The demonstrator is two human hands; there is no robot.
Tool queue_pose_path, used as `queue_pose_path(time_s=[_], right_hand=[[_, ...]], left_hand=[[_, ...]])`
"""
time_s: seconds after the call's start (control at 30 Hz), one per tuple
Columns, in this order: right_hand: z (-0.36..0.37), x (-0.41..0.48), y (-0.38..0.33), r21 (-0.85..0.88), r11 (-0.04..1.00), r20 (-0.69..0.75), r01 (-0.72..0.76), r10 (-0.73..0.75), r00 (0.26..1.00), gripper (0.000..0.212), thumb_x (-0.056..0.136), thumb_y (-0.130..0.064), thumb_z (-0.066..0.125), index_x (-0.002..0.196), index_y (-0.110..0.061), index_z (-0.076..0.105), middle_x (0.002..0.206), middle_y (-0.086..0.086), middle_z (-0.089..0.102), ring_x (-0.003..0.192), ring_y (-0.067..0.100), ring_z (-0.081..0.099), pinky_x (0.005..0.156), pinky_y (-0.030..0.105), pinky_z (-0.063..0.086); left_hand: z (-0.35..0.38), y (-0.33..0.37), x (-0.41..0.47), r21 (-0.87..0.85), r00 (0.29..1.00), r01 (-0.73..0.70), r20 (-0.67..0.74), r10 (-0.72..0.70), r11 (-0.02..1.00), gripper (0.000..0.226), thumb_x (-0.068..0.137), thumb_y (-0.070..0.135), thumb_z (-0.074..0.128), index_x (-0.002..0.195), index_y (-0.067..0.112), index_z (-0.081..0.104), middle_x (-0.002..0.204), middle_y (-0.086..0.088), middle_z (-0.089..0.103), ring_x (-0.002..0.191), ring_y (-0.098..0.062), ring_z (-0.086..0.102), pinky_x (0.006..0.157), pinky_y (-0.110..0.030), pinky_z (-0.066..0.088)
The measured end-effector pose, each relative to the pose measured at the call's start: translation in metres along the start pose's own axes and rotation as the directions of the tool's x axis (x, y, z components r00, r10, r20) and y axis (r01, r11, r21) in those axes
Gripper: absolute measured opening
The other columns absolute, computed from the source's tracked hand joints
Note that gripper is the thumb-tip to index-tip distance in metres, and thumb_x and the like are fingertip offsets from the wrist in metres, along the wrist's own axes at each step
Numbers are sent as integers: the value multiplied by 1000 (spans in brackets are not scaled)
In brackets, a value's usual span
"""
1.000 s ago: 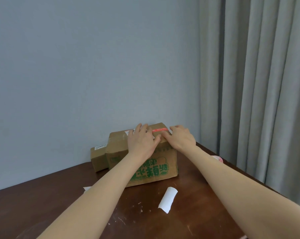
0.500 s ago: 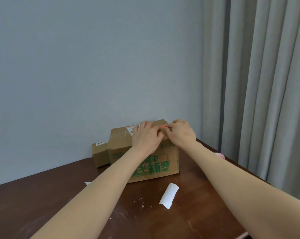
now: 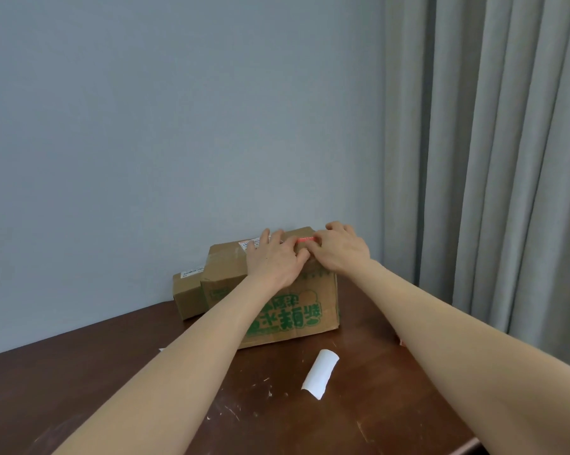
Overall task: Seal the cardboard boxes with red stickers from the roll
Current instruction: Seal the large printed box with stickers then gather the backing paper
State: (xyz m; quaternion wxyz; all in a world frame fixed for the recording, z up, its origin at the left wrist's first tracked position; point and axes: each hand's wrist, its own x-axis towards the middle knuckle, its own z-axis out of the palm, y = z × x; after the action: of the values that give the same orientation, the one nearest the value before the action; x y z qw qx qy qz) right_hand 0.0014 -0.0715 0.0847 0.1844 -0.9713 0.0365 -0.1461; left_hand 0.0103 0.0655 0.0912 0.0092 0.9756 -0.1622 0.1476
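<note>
Sticker (image 3: 305, 239) on box (image 3: 313, 311), left hand (image 3: 273, 261), right hand (image 3: 342, 250) pressing.

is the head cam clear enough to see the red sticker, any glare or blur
Head view: soft, even light, no glare on the table; the box print reads crisp; the red sticker is only a thin, slightly smeared strip between the left hand and right hand; wide-angle stretch swells the forearms toward the bottom edge.

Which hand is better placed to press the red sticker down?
Right, probably: the right hand has fingertips at the red sticker on the large box; the left hand lies flat beside it.
</note>
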Motion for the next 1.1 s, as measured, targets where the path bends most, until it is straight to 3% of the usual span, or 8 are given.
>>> queue_pose_path(time_s=[0.3, 0.4, 0.5, 0.63, 0.73, 0.83, 0.97, 1.1], right_hand=[[3, -1, 5, 123, 988, 37, -91, 87, 996, 58, 95, -59, 34, 131, -19, 55, 136, 10, 47, 126, 32, 41, 98, 45, 40], [9, 1, 9, 243, 959, 81, -145, 129, 988, 52, 92, -61, 36, 93, -14, 58, 101, 9, 62, 91, 27, 59, 71, 35, 48], [9, 1, 9, 272, 951, 81, -144, 127, 989, 50, 93, -60, 36, 83, -15, 55, 83, 4, 59, 75, 22, 56, 57, 30, 38], [10, -3, 5, 229, 968, -17, -100, 107, 994, 37, 97, -47, 35, 87, -16, 53, 84, 2, 56, 81, 25, 56, 64, 33, 40], [12, -1, 5, 224, 969, -51, -101, 115, 992, 34, 99, -34, 32, 85, -14, 57, 89, 8, 62, 80, 27, 56, 66, 33, 41], [9, 2, 7, 160, 984, -79, -80, 93, 993, 34, 100, -22, 33, 108, -13, 65, 111, 9, 64, 96, 30, 57, 72, 33, 39], [7, -5, 1, 104, 988, -119, 116, -103, 988, 40, 98, -18, 32, 125, -21, 61, 129, 5, 52, 117, 27, 48, 91, 39, 44], [8, -7, -5, 51, 992, -61, 117, -114, 992, 41, 100, -19, 30, 132, -24, 55, 133, 5, 44, 123, 26, 37, 98, 42, 42]], left_hand=[[3, -4, 0, 34, 999, 34, -17, -33, 999, 62, 96, 58, 19, 145, 26, 37, 156, -3, 26, 145, -25, 16, 113, -49, 19], [5, -6, -2, 23, 997, 22, -79, -20, 999, 63, 95, 60, 21, 139, 22, 45, 147, -1, 41, 137, -22, 33, 106, -45, 30], [9, -5, -4, 3, 993, 17, -113, -17, 1000, 61, 96, 57, 22, 138, 21, 46, 145, 0, 44, 134, -21, 37, 104, -42, 33], [12, -4, -7, 4, 971, -13, -237, 13, 1000, 52, 98, 50, 29, 121, 16, 61, 129, 0, 57, 117, -19, 52, 81, -32, 45], [10, -5, -5, -63, 971, -21, -238, 5, 998, 45, 98, 43, 33, 107, 15, 68, 117, 2, 61, 106, -19, 57, 70, -31, 45], [8, -3, -4, -85, 966, -60, -257, 36, 995, 36, 98, 30, 35, 103, 16, 68, 102, 1, 62, 95, -19, 57, 65, -31, 45], [9, 1, 2, -114, 970, -130, -223, 102, 985, 39, 99, 24, 31, 129, 21, 56, 129, 1, 57, 123, -20, 47, 95, -37, 42], [11, 3, 2, -42, 982, -116, -156, 108, 992, 43, 101, 28, 26, 138, 25, 46, 145, 5, 44, 136, -17, 31, 109, -37, 27]])
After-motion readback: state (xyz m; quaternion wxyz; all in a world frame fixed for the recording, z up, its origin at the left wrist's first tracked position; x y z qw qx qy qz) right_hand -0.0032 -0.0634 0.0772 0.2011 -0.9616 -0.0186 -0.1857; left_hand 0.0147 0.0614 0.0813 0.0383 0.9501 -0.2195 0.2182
